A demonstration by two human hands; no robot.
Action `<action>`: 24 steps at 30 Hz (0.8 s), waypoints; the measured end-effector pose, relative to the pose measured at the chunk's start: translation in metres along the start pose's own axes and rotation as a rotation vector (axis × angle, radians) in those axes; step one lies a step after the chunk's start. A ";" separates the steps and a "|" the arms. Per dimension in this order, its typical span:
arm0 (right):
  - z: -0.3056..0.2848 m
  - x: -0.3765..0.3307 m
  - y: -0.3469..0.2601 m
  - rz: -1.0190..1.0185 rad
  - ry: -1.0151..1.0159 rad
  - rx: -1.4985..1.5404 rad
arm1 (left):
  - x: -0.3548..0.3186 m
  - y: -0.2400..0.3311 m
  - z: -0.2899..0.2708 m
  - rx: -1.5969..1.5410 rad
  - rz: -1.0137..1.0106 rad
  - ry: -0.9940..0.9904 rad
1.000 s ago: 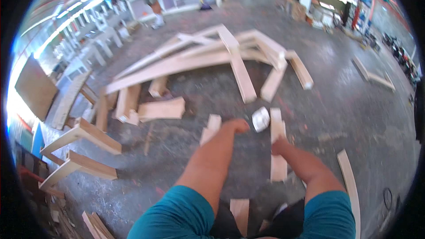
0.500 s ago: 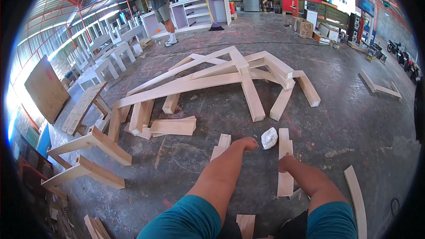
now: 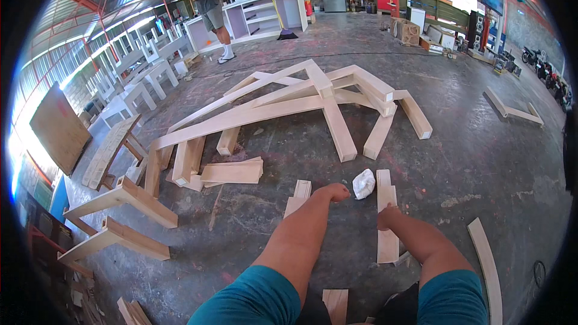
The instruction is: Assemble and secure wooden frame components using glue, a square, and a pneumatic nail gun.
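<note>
Pale, bare timber in short, flat, overlapping boards lies on the dark grey, scuffed concrete floor, and the right hand rests against the left edge of these boards, about midway along them. Whether it grips them or only touches cannot be told. The left hand is loosely clenched above the floor, its fingers curled; what it may hold is hidden. Just beside it, to the right, sits a crumpled white cloth-like bundle, close to the upper end of the right-hand boards. Another small stack of pale, flat wooden boards lies partly behind the left forearm.

Farther ahead, long, light wooden beams joined into angled frames lean across one another. A thin, pile-like set of pale planks lies to their near left, and a long, narrow, pale board lies alone at the far right.
</note>
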State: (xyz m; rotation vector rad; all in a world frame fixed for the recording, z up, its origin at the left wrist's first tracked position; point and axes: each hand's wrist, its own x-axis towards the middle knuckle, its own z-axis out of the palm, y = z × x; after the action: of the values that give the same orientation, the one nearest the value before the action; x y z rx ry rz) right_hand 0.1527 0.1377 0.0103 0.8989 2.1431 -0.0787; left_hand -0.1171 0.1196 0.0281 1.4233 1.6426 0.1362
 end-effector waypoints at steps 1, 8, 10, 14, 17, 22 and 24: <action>0.003 -0.006 -0.002 0.022 0.044 0.047 | -0.001 0.000 0.003 -0.001 -0.003 -0.006; 0.057 0.049 0.009 -0.117 0.087 -0.043 | 0.034 -0.032 0.020 0.020 0.215 0.032; 0.035 0.090 0.052 -0.113 0.231 -0.225 | 0.054 -0.042 -0.039 0.421 0.493 0.231; -0.035 -0.012 -0.018 -0.176 0.126 0.003 | 0.014 -0.040 -0.022 0.002 0.065 0.011; 0.007 0.005 0.010 -0.085 0.121 0.025 | -0.008 0.022 -0.022 0.025 -0.045 -0.039; -0.012 -0.019 -0.013 0.121 0.052 0.152 | -0.009 -0.001 -0.014 -0.002 -0.092 -0.076; -0.025 -0.042 -0.021 0.150 0.024 0.248 | -0.013 -0.002 -0.012 -0.010 -0.135 -0.061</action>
State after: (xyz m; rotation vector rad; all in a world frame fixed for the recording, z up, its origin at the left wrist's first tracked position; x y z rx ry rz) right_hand 0.1414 0.1061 0.0514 1.2066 2.1111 -0.2636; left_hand -0.1282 0.1137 0.0404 1.2929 1.6790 0.0232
